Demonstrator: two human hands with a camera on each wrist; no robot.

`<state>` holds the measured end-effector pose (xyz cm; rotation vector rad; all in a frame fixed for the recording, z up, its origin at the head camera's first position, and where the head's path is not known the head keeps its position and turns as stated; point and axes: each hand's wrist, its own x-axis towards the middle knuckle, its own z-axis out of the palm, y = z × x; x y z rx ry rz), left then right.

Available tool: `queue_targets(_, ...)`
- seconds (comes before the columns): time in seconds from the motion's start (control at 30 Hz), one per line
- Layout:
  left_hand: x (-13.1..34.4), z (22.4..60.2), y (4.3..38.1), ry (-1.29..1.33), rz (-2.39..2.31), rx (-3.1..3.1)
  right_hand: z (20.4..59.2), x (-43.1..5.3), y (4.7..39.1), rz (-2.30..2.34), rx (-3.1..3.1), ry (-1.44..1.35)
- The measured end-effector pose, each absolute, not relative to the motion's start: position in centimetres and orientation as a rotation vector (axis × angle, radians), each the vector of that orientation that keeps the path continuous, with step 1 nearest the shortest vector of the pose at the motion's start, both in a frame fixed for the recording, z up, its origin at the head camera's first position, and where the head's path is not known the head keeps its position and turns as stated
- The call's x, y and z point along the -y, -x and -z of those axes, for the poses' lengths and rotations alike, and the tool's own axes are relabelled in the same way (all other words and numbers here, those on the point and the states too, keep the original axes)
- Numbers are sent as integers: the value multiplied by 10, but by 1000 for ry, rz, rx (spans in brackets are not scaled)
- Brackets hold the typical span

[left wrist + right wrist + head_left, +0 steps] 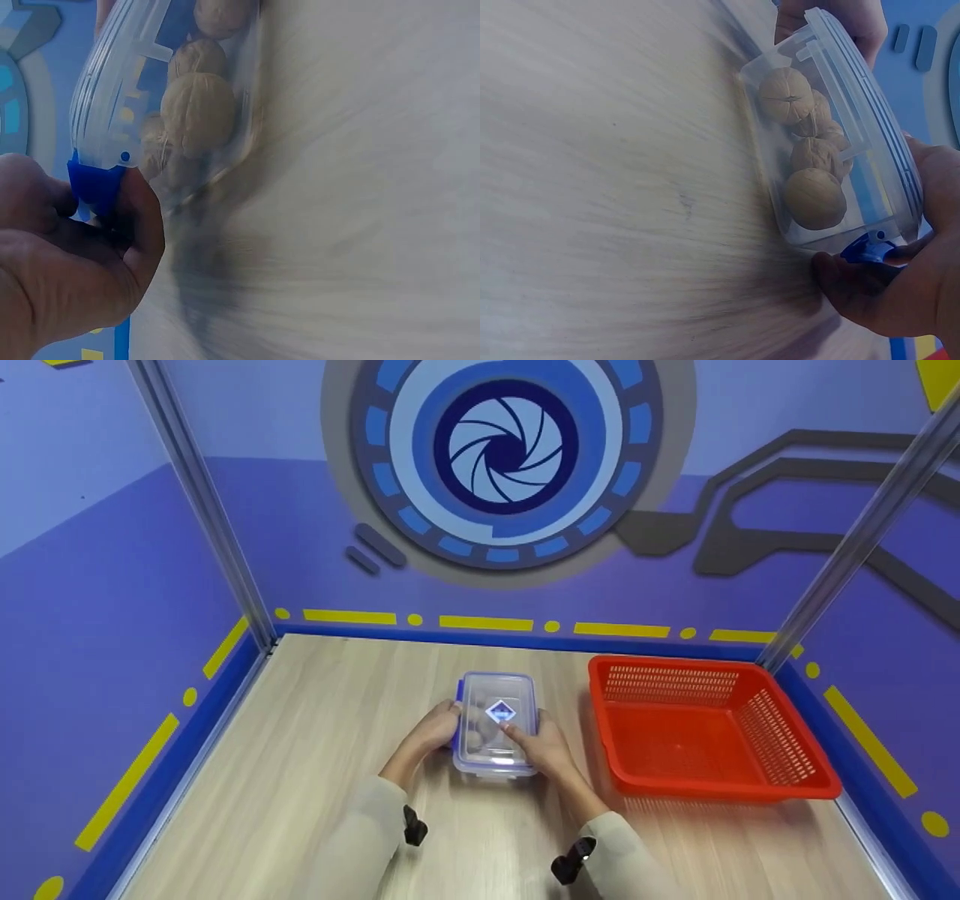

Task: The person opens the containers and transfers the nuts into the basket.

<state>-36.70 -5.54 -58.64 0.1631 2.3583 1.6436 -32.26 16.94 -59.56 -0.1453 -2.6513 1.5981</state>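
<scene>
1. The clear plastic box (862, 202) sits near the middle of the table (300, 735), between both hands, its base seemingly flat on the wood.
2. Inside lie several walnuts (815, 199), bunched together; the ones at the back are partly hidden, so I cannot count them.
3. The lid (506, 686) is on, with a sticker (501, 711) on top.
4. The left hand (436, 727) pinches the left blue clip (96, 184) between thumb and finger.
5. The right hand (545, 744) grips the opposite side: its thumb lies on the lid, and a finger curls under the right blue clip (868, 249).
6. The step in hand appears to be working the two side clips; whether they are being fastened or released, I cannot tell.
7. The next move, I judge, calls for even pressure from both sides, thumb steadying the lid, so the box stays level and the walnuts do not roll.
8. To the right, apart from the box, stands a red basket (720, 793).
</scene>
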Motion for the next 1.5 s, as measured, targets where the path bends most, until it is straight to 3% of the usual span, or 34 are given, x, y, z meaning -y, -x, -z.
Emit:
queue_targets(0.57, 64, 601, 374, -268, -1596, -2446, 599, -168, 323, -1613, 2635, 171)
queue_targets(0.8, 63, 604, 378, -372, -1374, -2661, 599, -167, 323, -1599, 2623, 143)
queue_targets(1.5, 56, 594, 377, -423, -1189, -2793, 599, -169, 324, -1623, 2625, 155)
